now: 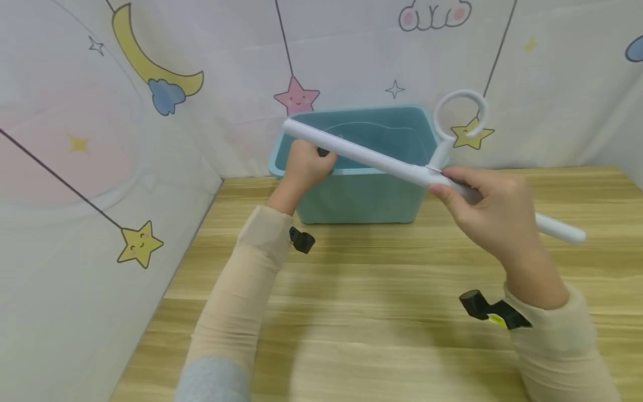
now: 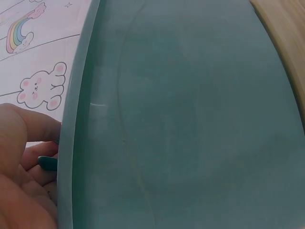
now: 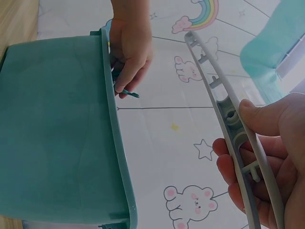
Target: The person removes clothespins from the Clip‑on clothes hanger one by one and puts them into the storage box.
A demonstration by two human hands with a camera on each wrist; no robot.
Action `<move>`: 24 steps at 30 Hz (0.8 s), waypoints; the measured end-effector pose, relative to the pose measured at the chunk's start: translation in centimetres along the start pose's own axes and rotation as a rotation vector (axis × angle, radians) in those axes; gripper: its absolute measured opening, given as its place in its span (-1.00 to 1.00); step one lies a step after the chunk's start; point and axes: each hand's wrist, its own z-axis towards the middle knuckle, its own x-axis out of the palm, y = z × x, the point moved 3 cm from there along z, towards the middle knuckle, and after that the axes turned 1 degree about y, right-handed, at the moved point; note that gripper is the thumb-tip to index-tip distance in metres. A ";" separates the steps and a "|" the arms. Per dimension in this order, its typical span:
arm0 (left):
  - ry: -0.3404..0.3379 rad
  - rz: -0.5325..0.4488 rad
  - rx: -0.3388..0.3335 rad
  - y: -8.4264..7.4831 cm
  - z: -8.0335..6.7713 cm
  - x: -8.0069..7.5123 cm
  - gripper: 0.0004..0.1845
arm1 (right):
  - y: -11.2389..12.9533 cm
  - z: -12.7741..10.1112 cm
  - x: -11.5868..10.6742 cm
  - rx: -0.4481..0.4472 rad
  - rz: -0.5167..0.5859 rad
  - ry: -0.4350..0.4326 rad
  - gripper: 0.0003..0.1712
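Observation:
My right hand (image 1: 497, 212) grips a long white plastic hanger (image 1: 361, 153) near its middle, above the table. A ring-shaped hook (image 1: 484, 114) rises from the bar, and the underside (image 3: 221, 95) in the right wrist view is hollow with small ribs and clips. Behind the bar, at the front left of a teal bin (image 1: 359, 195), is my left hand (image 1: 308, 164). It reaches over the bin's rim, and its curled fingers pinch a small teal piece (image 3: 131, 93). Most of that piece is hidden in the fingers (image 2: 40, 152), so its kind cannot be made out.
The bin stands on a wood-grain table (image 1: 351, 312) against the back wall sheet. Printed white sheeting (image 1: 75, 167) also closes off the left side. Each wrist carries a small black camera mount (image 1: 301, 240).

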 end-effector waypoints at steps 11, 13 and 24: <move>0.100 0.010 -0.139 0.5 0.2 0.1 -0.77 | -0.6 -0.5 -0.2 -0.024 0.034 0.056 -0.78; 0.107 0.025 -0.171 0.6 0.1 0.1 -0.72 | -0.8 -0.8 -0.2 -0.026 0.045 0.076 -0.78; -0.018 0.057 -0.139 0.7 -1.5 -1.7 -0.72 | -1.7 -1.9 -0.8 0.042 0.037 0.162 -0.76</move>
